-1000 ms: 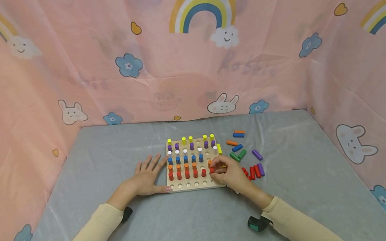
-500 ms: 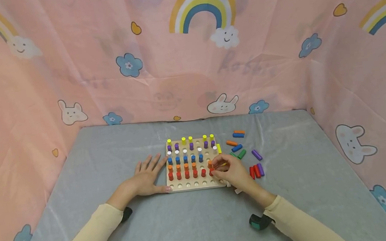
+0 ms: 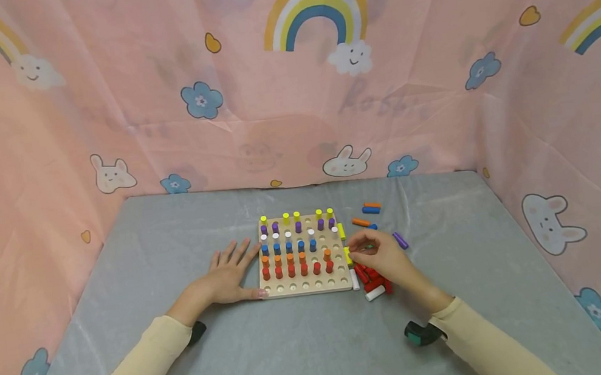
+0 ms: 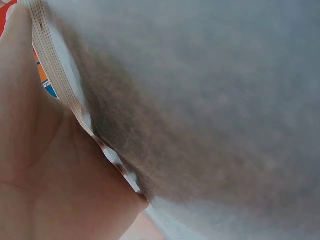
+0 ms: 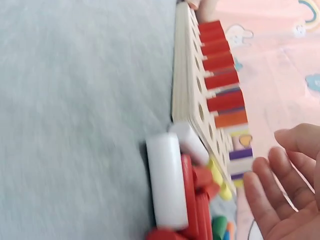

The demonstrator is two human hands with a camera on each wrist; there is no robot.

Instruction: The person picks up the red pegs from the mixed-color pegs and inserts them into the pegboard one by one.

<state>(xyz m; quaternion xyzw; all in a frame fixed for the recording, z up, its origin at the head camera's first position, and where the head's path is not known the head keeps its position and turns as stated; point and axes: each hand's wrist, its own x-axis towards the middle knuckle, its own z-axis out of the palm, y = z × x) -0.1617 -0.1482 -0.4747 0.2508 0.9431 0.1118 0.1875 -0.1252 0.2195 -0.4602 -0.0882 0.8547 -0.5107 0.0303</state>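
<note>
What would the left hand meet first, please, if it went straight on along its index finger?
Most likely the pegboard, at its left edge; the left hand is beside it, index contact unclear.

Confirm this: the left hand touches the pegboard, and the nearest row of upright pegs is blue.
The colour is wrong: the head view shows the nearest row of upright pegs is red. The left hand does touch the pegboard.

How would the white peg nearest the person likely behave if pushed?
The white peg would likely roll, being a smooth cylinder on its side; red pegs alongside may block it one way. Its straight edges suggest it's stiff.
</note>
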